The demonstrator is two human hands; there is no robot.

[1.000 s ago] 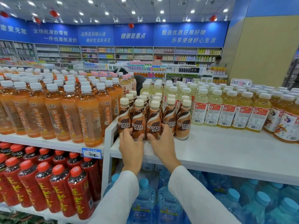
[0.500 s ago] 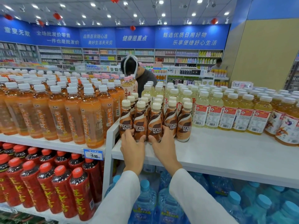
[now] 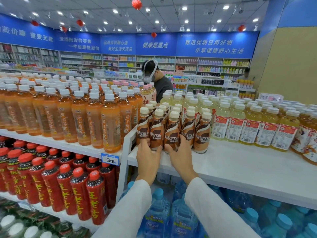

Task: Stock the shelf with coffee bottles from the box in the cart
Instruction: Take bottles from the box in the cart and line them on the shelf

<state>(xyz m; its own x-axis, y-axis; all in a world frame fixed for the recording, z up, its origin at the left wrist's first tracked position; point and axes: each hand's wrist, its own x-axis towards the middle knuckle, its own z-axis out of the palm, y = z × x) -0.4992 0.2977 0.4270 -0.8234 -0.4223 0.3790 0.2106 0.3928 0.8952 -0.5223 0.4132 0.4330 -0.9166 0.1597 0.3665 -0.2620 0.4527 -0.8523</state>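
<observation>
Gripping front-row coffee bottles (image 3: 173, 133) on the shelf (image 3: 240, 162)

Head view: the coffee bottles stood upright in a tight cluster at the left end of the white upper shelf, five across the front row, more rows behind, cream caps, brown labels facing out. Left hand (image 3: 147, 157) had fingers and thumb curled round the base of the second bottle from the left, fingertips touching the first. Right hand (image 3: 180, 155) was curled round the base of the third bottle, fingers reaching against the fourth. Both hands sat side by side, thumbs near each other, wrists over the shelf's front edge, white sleeves (image 3: 130, 208) below. The fifth bottle stood just beside the right hand, untouched. Pale yellow drink bottles (image 3: 235, 124) lined up just right of the coffee, orange tea bottles (image 3: 109, 124) on the neighbouring shelf to the left. A price tag (image 3: 110, 159) hung on that shelf's edge. Red-capped bottles (image 3: 78, 189) filled the level below left, blue-capped water bottles (image 3: 157, 215) below the hands. A person wearing a headset (image 3: 159, 79) stood behind the shelves.
</observation>
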